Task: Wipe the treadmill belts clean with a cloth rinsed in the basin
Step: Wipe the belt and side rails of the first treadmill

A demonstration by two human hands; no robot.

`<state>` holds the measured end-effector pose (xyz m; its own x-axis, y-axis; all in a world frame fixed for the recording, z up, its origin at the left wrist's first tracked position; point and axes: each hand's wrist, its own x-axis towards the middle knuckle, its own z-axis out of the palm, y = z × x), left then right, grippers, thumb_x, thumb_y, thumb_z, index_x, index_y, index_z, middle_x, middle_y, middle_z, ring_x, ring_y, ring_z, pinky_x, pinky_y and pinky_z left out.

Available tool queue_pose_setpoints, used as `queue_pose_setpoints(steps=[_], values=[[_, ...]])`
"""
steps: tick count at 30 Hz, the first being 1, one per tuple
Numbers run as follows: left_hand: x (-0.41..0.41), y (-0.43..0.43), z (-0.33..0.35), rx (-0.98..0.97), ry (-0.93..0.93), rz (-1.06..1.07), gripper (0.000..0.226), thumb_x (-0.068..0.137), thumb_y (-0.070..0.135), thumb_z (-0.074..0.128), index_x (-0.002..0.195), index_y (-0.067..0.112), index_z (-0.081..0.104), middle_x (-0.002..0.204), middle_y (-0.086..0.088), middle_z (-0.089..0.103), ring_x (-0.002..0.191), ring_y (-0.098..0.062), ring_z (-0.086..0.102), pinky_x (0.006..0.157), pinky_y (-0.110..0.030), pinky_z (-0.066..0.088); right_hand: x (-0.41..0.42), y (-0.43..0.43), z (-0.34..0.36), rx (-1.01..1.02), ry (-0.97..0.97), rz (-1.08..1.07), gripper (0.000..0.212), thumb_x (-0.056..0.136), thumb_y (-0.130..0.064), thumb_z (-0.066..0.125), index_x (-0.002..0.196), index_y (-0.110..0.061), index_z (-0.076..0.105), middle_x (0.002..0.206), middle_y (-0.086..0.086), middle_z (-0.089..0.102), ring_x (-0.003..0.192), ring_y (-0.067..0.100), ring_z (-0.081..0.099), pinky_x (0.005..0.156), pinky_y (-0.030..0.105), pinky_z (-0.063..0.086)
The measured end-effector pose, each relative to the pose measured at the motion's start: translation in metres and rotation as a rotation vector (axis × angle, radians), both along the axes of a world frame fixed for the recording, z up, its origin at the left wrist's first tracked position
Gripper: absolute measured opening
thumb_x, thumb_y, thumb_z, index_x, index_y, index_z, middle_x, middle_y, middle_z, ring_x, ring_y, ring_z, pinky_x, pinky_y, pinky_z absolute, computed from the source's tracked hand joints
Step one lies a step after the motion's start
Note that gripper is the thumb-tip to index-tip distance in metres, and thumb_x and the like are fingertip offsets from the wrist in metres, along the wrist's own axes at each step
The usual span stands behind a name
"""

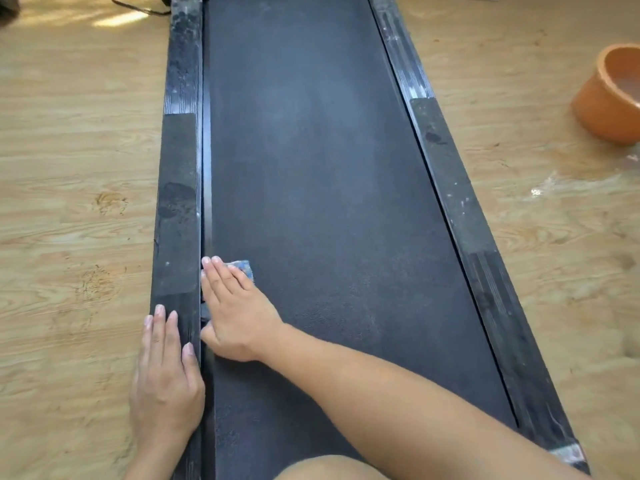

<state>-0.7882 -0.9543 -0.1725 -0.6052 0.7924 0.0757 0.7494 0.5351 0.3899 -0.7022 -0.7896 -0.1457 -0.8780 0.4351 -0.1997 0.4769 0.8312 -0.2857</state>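
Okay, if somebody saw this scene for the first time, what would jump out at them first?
The long dark treadmill belt fills the middle, running away from the viewer. At its left edge the right hand presses a small blue cloth flat on the belt, while the left hand rests on the side rail beside it. An orange basin sits on the wooden floor at the far right.

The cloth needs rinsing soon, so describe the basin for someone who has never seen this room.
Start at the long black treadmill belt running up the middle of the wood-grain floor. Look past its right side rail to the far right edge: the basin stands there, the only round, orange thing.
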Motion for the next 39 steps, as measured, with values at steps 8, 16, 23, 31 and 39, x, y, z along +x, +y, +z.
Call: queue_pose_setpoints(steps=[8, 16, 23, 31, 39], values=[[-0.001, 0.001, 0.004, -0.007, -0.016, 0.007, 0.063, 0.106, 0.032, 0.026, 0.164, 0.008, 0.036, 0.177, -0.001, 0.023, 0.164, -0.023, 0.018, 0.127, -0.054, 0.031, 0.169, 0.061, 0.001, 0.074, -0.022, -0.191, 0.074, 0.107, -0.048, 0.028, 0.167, -0.01, 0.007, 0.175, 0.008, -0.004, 0.161, 0.021, -0.011, 0.13, 0.045, 0.007], [0.002, 0.002, 0.007, -0.02, -0.018, 0.004, 0.063, 0.107, 0.033, 0.023, 0.163, 0.008, 0.036, 0.177, -0.002, 0.023, 0.164, -0.023, 0.019, 0.124, -0.053, 0.034, 0.327, 0.066, 0.027, 0.008, -0.253, -0.654, 0.101, 0.094, -0.082, 0.006, 0.164, -0.012, -0.014, 0.169, 0.001, -0.03, 0.155, 0.012, -0.031, 0.13, 0.039, -0.006], [-0.001, 0.002, 0.01, 0.053, -0.094, 0.007, 0.06, 0.107, 0.029, 0.028, 0.162, 0.008, 0.04, 0.176, -0.001, 0.025, 0.164, -0.02, 0.019, 0.122, -0.04, 0.03, 0.162, 0.01, 0.014, -0.032, -0.086, -0.33, 0.091, 0.102, -0.064, 0.028, 0.166, -0.01, -0.008, 0.171, 0.005, -0.026, 0.156, 0.019, -0.029, 0.131, 0.044, -0.004], [-0.013, -0.005, 0.009, 0.138, -0.19, -0.007, 0.056, 0.108, 0.026, 0.032, 0.159, 0.008, 0.046, 0.174, 0.002, 0.029, 0.163, -0.016, 0.02, 0.129, -0.018, 0.013, 0.057, -0.054, -0.005, 0.127, -0.021, 0.1, 0.077, 0.108, -0.049, 0.029, 0.165, -0.002, 0.007, 0.174, 0.017, -0.003, 0.161, 0.028, -0.01, 0.13, 0.045, 0.005], [-0.004, -0.005, 0.008, 0.082, -0.11, -0.025, 0.06, 0.106, 0.031, 0.037, 0.161, 0.006, 0.042, 0.176, -0.001, 0.025, 0.164, -0.018, 0.016, 0.131, -0.042, 0.023, 0.267, 0.022, 0.009, 0.133, -0.22, -0.406, 0.095, 0.101, -0.076, 0.019, 0.166, -0.009, 0.001, 0.174, 0.008, -0.011, 0.16, 0.023, -0.015, 0.131, 0.047, 0.009]])
